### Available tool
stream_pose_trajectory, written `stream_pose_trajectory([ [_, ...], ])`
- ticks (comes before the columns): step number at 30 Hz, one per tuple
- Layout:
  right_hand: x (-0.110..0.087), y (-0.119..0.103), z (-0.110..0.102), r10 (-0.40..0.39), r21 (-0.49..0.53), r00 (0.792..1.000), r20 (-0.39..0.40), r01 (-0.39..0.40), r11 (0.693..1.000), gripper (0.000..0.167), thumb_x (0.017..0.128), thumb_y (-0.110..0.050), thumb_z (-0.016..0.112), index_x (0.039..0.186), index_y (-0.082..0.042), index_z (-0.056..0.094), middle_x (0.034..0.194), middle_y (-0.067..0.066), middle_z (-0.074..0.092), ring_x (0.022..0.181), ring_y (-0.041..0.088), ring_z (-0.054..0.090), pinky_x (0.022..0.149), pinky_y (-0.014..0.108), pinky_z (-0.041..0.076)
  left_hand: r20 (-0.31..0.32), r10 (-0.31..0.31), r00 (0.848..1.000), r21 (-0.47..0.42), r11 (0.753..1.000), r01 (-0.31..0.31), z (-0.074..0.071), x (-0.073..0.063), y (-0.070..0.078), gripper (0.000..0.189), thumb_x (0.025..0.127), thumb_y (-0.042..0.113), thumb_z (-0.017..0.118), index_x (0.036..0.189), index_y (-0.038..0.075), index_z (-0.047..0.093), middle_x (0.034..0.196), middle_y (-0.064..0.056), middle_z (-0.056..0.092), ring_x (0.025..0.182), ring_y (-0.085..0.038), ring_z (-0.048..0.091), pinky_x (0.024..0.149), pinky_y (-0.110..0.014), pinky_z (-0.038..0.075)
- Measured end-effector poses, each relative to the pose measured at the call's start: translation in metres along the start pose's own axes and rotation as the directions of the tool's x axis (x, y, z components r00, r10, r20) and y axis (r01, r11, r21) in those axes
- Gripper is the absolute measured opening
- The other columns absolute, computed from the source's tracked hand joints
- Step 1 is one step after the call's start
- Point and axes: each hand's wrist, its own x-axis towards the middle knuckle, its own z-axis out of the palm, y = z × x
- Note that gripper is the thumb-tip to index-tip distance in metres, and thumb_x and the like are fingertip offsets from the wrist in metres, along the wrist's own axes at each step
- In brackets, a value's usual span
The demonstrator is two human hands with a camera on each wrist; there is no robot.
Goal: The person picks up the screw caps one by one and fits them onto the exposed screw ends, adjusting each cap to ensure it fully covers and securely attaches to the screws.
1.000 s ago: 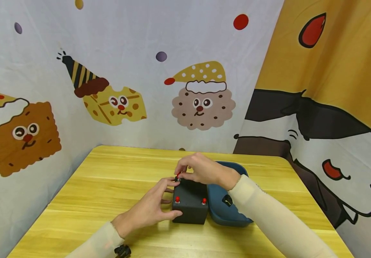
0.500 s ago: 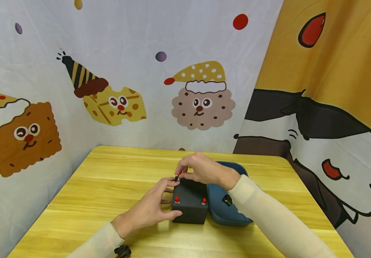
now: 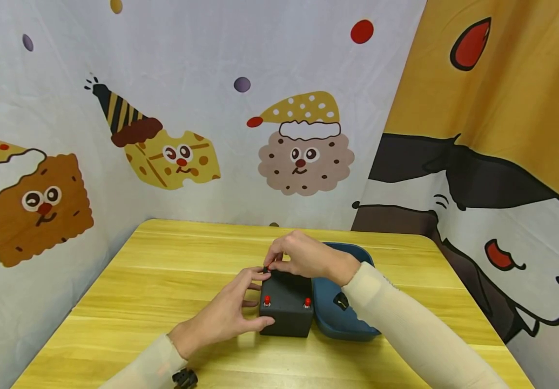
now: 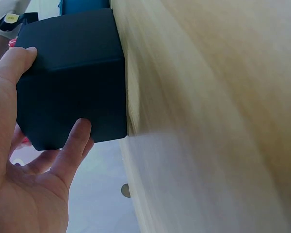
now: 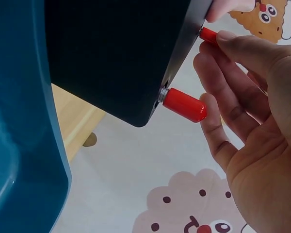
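A black box (image 3: 286, 292) with red-capped metal stems at its top corners sits on the wooden table. My left hand (image 3: 228, 310) holds it from the left, thumb on the front face and fingers along the side and far corner. At the far left corner, my right hand (image 3: 308, 256) pinches a red cap (image 5: 208, 35) between thumb and fingertips. Another red cap (image 5: 184, 104) stands on its threaded stem close to a fingertip of that hand. On the near corners are a left cap (image 3: 267, 300) and a right cap (image 3: 307, 302).
A blue bin (image 3: 328, 324) stands against the box's right side, partly under my right forearm. The yellowish wooden table (image 3: 162, 281) ends at a printed cloth (image 3: 235, 162) behind and beside it. A black wrist device (image 3: 185, 378) shows by my left sleeve.
My right fingertips shift very slightly, and the pinched red cap sits a touch lower, with less of its stem showing. My left hand and the box stay in place.
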Motion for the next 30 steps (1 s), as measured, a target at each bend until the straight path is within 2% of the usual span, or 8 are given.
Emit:
stream_pose_trajectory([
  [3, 0.000, -0.001, 0.000, 0.012, 0.002, 1.000, -0.001, -0.012, 1.000, 0.013, 0.108, -0.011, 0.085, 0.119, -0.014, 0.091, 0.114, -0.002, 0.089, 0.097, 0.006, 0.081, 0.089, 0.023, 0.069, 0.003, -0.001, 1.000, -0.001, 1.000, 0.001, 0.000, 0.000, 0.000, 0.086, 0.100, 0.042, 0.096, 0.167, 0.024, 0.045, 0.184, -0.004, 0.040, 0.147, -0.034, 0.067, 0.106, -0.033, 0.070],
  [10, 0.002, -0.005, 0.000, 0.027, -0.018, 1.000, 0.003, -0.027, 0.999, 0.011, 0.109, -0.011, 0.084, 0.117, -0.013, 0.091, 0.111, -0.001, 0.090, 0.094, 0.007, 0.082, 0.083, 0.016, 0.066, 0.000, -0.005, 1.000, 0.000, 1.000, 0.005, 0.001, -0.001, -0.001, 0.086, 0.100, 0.043, 0.096, 0.167, 0.025, 0.045, 0.185, -0.004, 0.039, 0.147, -0.032, 0.066, 0.106, -0.035, 0.071],
  [16, 0.003, -0.007, 0.001, 0.057, -0.013, 0.998, -0.003, -0.057, 0.998, 0.011, 0.109, -0.011, 0.084, 0.117, -0.014, 0.091, 0.112, -0.002, 0.090, 0.094, 0.008, 0.082, 0.083, 0.017, 0.066, 0.000, -0.011, 1.000, -0.010, 1.000, 0.011, 0.001, 0.000, 0.000, 0.086, 0.101, 0.041, 0.096, 0.168, 0.024, 0.044, 0.185, -0.005, 0.038, 0.149, -0.032, 0.066, 0.106, -0.037, 0.071],
  [24, -0.001, -0.010, 0.003, 0.063, -0.013, 0.998, -0.028, -0.063, 0.998, 0.013, 0.109, -0.011, 0.084, 0.120, -0.013, 0.091, 0.114, 0.001, 0.091, 0.096, 0.011, 0.084, 0.087, 0.027, 0.072, 0.007, -0.012, 1.000, -0.001, 1.000, 0.012, 0.000, 0.000, -0.001, 0.086, 0.101, 0.042, 0.096, 0.167, 0.024, 0.044, 0.185, -0.005, 0.039, 0.148, -0.034, 0.066, 0.106, -0.033, 0.070],
  [30, -0.003, -0.011, 0.004, 0.022, -0.049, 0.999, -0.040, -0.024, 0.999, 0.015, 0.107, -0.010, 0.086, 0.121, -0.012, 0.090, 0.117, 0.002, 0.091, 0.099, 0.012, 0.086, 0.090, 0.035, 0.075, 0.010, -0.018, 1.000, 0.010, 1.000, 0.018, 0.000, -0.001, -0.001, 0.085, 0.101, 0.044, 0.095, 0.167, 0.026, 0.044, 0.185, -0.004, 0.039, 0.149, -0.033, 0.066, 0.106, -0.032, 0.069],
])
